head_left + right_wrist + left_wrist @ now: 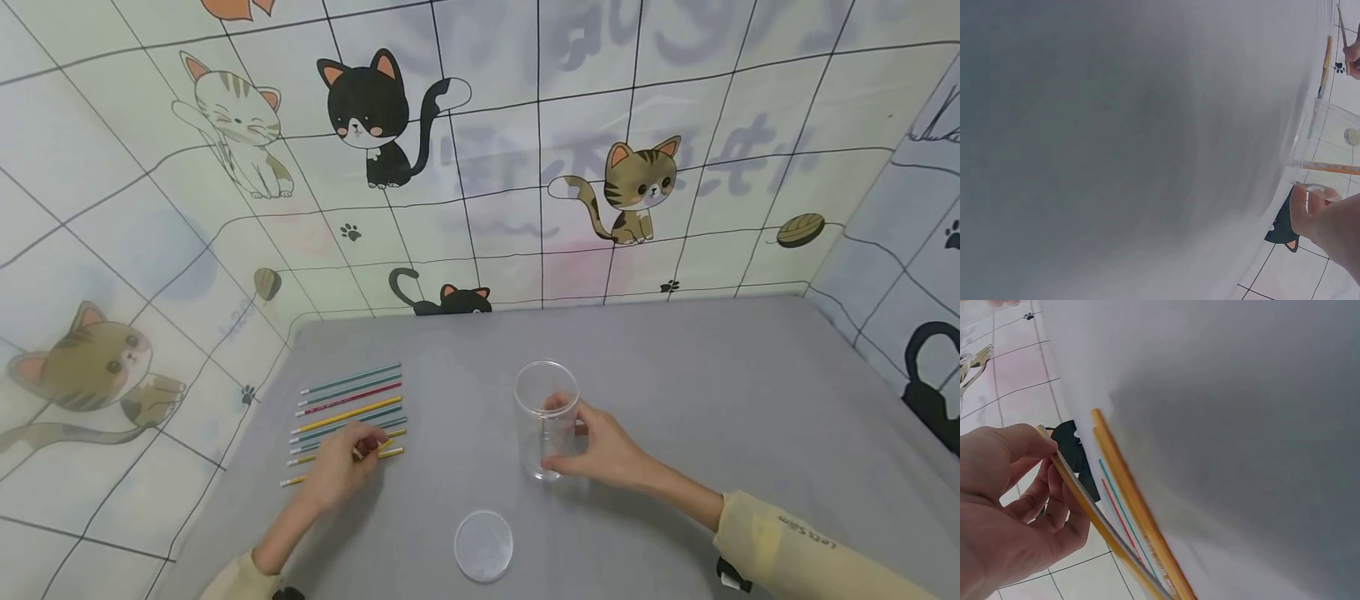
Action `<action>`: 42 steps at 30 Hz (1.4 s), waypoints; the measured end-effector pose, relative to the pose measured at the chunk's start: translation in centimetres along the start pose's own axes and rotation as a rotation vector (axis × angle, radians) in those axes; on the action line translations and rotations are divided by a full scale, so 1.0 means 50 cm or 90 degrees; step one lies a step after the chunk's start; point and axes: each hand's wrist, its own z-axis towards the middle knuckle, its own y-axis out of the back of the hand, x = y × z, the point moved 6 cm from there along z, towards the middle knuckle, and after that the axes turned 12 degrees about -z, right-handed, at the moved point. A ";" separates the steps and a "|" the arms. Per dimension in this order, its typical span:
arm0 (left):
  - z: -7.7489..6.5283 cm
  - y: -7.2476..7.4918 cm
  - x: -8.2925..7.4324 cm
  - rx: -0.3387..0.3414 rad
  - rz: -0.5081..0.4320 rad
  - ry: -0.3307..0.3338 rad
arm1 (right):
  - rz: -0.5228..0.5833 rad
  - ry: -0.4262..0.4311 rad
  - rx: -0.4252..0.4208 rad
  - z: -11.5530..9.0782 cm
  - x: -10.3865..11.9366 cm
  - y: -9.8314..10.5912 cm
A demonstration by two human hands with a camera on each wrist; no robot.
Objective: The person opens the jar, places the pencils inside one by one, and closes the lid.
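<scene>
My left hand [341, 468] is over the near end of a row of pencils at the left. Its thumb and fingers pinch a yellow pencil [1092, 511], which slants above the others in the left wrist view. In that row lie several teal pencils [350, 378], a red pencil [352, 399] and more yellow pencils [341, 416], roughly parallel. My right hand [603, 450] grips a clear cylindrical cup [528, 433] standing upright on the table, thumb and fingers round its right side. An orange pencil [1330, 167] overlaps the cup in the right wrist view.
A clear round lid [483, 547] lies flat near the table's front edge, between the two hands. The grey table [697, 375] is bordered at the back and sides by a tiled-pattern cloth [495, 208] printed with cartoon cats.
</scene>
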 end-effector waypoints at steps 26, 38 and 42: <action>0.087 0.022 -0.095 0.004 -0.085 -0.084 | -0.003 0.016 0.000 0.002 0.000 0.000; 0.126 0.027 -0.147 0.003 -0.103 -0.083 | -0.007 0.029 -0.011 0.001 0.002 -0.001; 0.139 0.029 -0.165 0.001 -0.100 -0.084 | -0.005 0.029 -0.012 0.002 0.003 -0.002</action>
